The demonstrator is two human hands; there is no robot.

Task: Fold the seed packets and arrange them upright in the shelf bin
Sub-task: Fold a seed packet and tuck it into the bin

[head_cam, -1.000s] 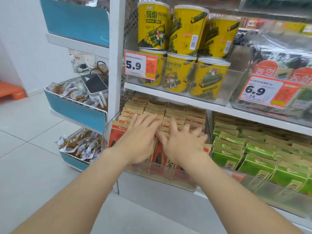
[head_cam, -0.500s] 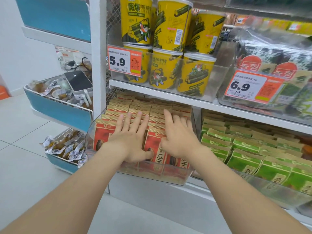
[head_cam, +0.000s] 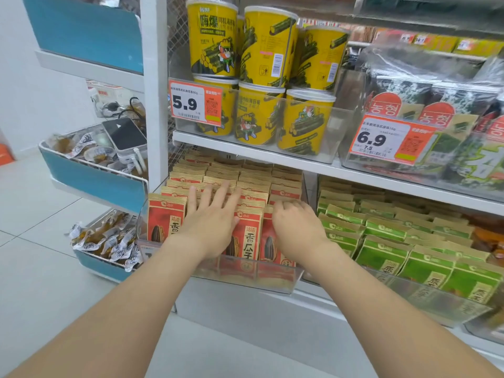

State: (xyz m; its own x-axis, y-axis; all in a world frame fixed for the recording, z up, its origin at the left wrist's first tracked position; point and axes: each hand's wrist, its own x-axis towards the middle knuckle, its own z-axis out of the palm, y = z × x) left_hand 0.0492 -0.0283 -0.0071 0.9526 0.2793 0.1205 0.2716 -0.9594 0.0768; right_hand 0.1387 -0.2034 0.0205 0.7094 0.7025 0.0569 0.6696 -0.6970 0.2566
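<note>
White store shelving (head_cam: 154,105) carries the clear shelf bin (head_cam: 245,271) on its lower level, above a pale tiled floor (head_cam: 41,268). Locate the red seed packets (head_cam: 166,222) inside this bin: they fill it in several columns, row behind row, from the front wall back under the shelf board (head_cam: 245,151) above. Note that this board overhangs the rear rows, and that the bin's front wall covers the lower part of the front row. Just right of the bin, green packets (head_cam: 381,252) stand in a neighbouring clear bin. On the board above, yellow canisters (head_cam: 259,115) sit behind a 5.9 price tag (head_cam: 195,103). Blue side baskets (head_cam: 92,181) of wrapped snacks hang left of the upright.

Your left hand (head_cam: 210,227) lies flat with its fingers straight and spread. The palm rests against a front-row packet and the fingertips (head_cam: 208,192) touch the folded tops of the rows behind; it grips nothing. Your right hand (head_cam: 297,230) is just beside it, fingers curled over the folded top of a packet in the right-hand column.

The packets stand upright, long axis vertical, printed faces toward you, folded tan tops uppermost.
</note>
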